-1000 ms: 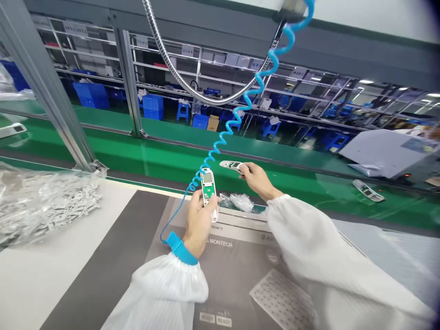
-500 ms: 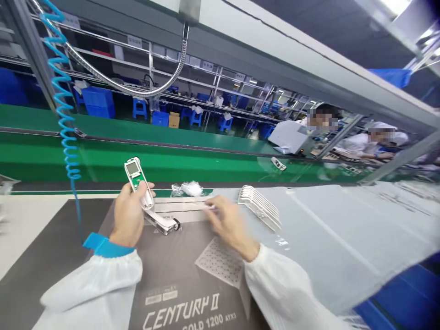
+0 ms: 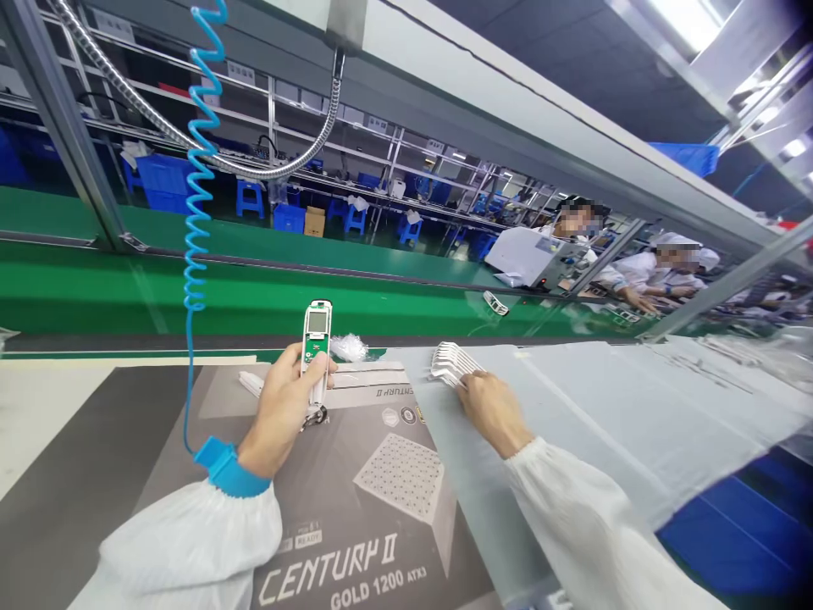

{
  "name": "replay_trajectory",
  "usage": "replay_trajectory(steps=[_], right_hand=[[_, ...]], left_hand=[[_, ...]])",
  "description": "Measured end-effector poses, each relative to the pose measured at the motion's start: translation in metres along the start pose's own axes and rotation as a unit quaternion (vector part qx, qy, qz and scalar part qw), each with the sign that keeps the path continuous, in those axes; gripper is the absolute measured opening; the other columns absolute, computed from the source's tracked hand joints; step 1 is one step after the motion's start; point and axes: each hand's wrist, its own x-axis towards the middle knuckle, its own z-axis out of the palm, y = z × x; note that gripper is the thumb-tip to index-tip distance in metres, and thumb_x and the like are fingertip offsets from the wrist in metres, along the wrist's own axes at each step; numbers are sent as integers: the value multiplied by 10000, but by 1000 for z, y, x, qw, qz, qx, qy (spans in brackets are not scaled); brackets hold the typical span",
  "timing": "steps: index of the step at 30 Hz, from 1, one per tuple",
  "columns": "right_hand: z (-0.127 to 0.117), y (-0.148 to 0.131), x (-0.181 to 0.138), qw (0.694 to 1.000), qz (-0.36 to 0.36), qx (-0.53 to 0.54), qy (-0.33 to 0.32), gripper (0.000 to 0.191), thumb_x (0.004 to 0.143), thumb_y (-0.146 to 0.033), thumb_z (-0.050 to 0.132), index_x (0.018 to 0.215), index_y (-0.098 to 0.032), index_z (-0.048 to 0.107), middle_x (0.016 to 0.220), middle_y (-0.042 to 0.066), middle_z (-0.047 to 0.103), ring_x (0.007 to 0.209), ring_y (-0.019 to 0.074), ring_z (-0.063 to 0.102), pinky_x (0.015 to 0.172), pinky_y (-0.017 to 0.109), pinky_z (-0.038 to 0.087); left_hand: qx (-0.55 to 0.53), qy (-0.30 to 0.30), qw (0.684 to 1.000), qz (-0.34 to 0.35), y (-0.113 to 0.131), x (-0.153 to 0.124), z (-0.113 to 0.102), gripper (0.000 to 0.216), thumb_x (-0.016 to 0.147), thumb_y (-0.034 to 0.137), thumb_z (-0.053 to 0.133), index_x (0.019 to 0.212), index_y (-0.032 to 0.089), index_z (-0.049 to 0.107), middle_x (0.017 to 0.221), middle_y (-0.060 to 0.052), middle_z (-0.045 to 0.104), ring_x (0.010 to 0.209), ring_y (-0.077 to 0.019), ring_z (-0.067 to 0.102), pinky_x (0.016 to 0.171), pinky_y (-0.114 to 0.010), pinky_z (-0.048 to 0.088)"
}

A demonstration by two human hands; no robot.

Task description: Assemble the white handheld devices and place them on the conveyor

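Note:
My left hand (image 3: 285, 402) grips a white handheld device housing (image 3: 318, 326) upright, the thumb pressed on its front. A small grey screen and a green circuit board show in its open face. Behind that hand another white casing part (image 3: 251, 383) lies on the printed cardboard (image 3: 318, 483), mostly hidden. To the right, my right hand (image 3: 494, 411) has its fingers closed on the near end of a row of nested white plastic casings (image 3: 450, 363). Whether it grasps one or several of them cannot be made out.
A blue coiled cord (image 3: 198, 178) hangs down to my left wristband (image 3: 232, 468). Crumpled clear plastic (image 3: 351, 347) lies by the green conveyor belt (image 3: 406, 305), which carries another white casing (image 3: 495, 303). Co-workers (image 3: 673, 263) sit at the far right. A metal shelf beam (image 3: 508, 110) crosses overhead.
My right hand has moved from above the cardboard to the row of white casings at the right. My left hand has turned the device housing more upright. The view has shifted left.

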Motion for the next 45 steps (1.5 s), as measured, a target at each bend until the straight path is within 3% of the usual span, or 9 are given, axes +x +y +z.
replay_trajectory(steps=[4,7,10,12,15,21,32,38,45], right_hand=[[-25,-5,4,978,-8,206,-25,284,959,-401,512,788,-217,644,794,82,717,758,252,679,656,334,458],[-38,-36,5,821,-55,562,-81,262,879,-493,643,899,-232,648,896,52,731,841,228,686,755,339,523],[-38,-90,3,648,-62,749,-122,330,778,-464,783,953,-233,625,959,29,719,871,189,678,818,341,547],[-33,-127,-1,574,-60,806,-129,356,747,-420,822,970,-231,621,1007,32,721,875,178,676,797,328,557],[-25,-164,-6,510,-101,844,-133,422,760,-387,815,1107,-247,620,1232,68,689,969,201,673,762,310,561],[-6,-164,-5,494,-167,836,-173,595,830,-477,751,1354,-298,533,1374,79,619,1053,214,650,776,317,568],[5,-152,-3,463,-211,845,-165,512,829,-540,736,1254,-278,624,1306,85,652,1187,265,624,1035,449,499],[1,-153,-6,431,-187,866,-169,558,813,-527,758,1289,-281,604,1282,80,666,1143,253,645,1038,452,498],[2,-156,-5,459,-138,864,-153,495,766,-508,808,1169,-255,671,1178,63,716,1128,254,656,1050,447,492]], left_hand=[[-13,-7,1000,-8,2,0,-1,444,722,477,764,968,162,570,802,-46,676,618,-132,596,520,-235,431],[-6,-15,1000,5,-2,-2,2,411,746,443,750,993,170,566,885,-53,693,602,-113,573,554,-247,444],[53,-9,998,39,-10,-1,4,437,758,459,757,1050,181,589,939,-46,697,658,-122,590,606,-250,458],[96,5,993,69,-14,0,2,484,734,457,792,1093,187,611,985,-52,705,783,-155,636,687,-256,476],[117,28,991,57,-13,3,-3,498,679,434,842,1050,168,643,974,-66,716,855,-190,655,738,-271,482],[23,-19,998,-56,-4,9,-13,505,649,359,866,1054,143,655,1004,-89,723,846,-186,667,726,-271,500],[46,-49,997,-36,-3,4,-7,516,718,460,828,1110,169,659,988,-65,717,793,-153,654,648,-227,490],[45,49,996,-58,-7,7,-7,534,816,643,656,1053,166,691,883,-62,713,700,-162,636,592,-255,484],[206,16,971,121,-5,2,-5,354,877,429,671,1167,228,699,1138,-64,714,1048,-214,650,893,-283,486]])
